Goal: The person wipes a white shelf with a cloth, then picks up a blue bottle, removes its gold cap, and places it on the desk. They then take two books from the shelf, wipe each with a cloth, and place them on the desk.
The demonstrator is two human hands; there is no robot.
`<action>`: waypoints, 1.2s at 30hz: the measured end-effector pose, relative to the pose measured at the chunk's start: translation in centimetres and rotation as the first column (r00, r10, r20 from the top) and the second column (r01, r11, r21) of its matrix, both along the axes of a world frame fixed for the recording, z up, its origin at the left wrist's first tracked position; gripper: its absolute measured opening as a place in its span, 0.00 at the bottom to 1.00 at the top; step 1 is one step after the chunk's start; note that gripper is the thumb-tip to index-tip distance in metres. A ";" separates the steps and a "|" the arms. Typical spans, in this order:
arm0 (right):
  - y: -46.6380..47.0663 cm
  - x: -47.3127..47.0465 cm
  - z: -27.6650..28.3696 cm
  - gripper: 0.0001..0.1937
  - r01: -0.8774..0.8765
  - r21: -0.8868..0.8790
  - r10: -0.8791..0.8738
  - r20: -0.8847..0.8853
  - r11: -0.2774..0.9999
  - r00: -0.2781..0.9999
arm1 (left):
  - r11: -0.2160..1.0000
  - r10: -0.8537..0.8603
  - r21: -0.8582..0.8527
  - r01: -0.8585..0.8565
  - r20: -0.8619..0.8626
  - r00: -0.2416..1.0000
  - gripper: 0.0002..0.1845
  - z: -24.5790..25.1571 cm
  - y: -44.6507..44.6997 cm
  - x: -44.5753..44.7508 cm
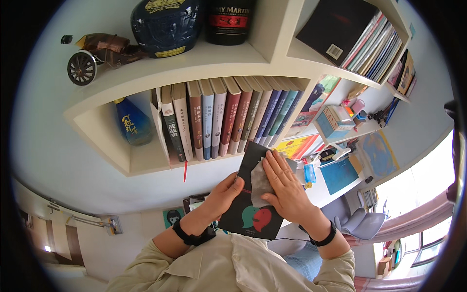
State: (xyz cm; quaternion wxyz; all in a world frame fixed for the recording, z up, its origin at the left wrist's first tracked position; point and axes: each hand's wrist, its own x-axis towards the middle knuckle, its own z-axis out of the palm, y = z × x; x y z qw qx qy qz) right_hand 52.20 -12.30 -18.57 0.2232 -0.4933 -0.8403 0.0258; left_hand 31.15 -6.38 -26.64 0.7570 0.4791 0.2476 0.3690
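Observation:
A black book (237, 215) with a green and a red speech-bubble face on its cover is held up at chest height, tilted. My left hand (224, 193) grips its left edge, thumb on the cover and fingers behind. My right hand (286, 186) lies nearly flat, pressing a grey cloth or wipe (259, 184) against the cover; the fingers are extended close together. Behind the book's upper end stands a row of upright books (226, 116) in a white wall shelf, a red ribbon hanging below it.
The white shelf (175, 69) bears dark bottles and a bottle on a wheeled cannon stand (82, 67). A blue bottle (134, 122) stands left of the books. Magazines (372, 47) lean upper right. Below right are a white desk and a grey chair (361, 222).

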 end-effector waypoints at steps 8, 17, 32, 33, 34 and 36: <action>-1.3 -3.3 -3.0 0.39 -0.145 0.003 0.142 0.193 0.989 0.971 | 0.994 0.091 0.071 -0.087 -0.062 0.994 0.27 -1.2 -0.5 1.0; 3.8 1.0 -0.3 0.37 0.036 0.022 -0.034 -0.075 0.999 0.997 | 0.994 -0.036 0.104 0.035 0.006 0.999 0.25 0.6 0.1 1.1; 3.5 1.2 0.4 0.36 -0.117 0.336 0.114 0.029 0.934 0.993 | 0.766 -0.106 0.593 0.248 -0.264 0.959 0.20 1.9 0.5 1.6; 3.5 1.4 0.4 0.34 -0.066 0.286 0.082 -0.046 0.956 0.996 | 0.735 -0.079 0.640 0.224 -0.248 0.966 0.20 2.1 0.4 1.7; 3.4 1.7 0.4 0.33 -0.035 0.262 0.071 -0.127 0.964 0.989 | 0.750 -0.093 0.626 0.214 -0.220 0.971 0.20 2.2 0.3 1.7; 3.3 2.8 0.2 0.26 -0.004 0.139 0.034 -0.217 0.990 0.976 | 0.763 -0.103 0.610 0.215 -0.214 0.971 0.20 2.5 0.2 1.5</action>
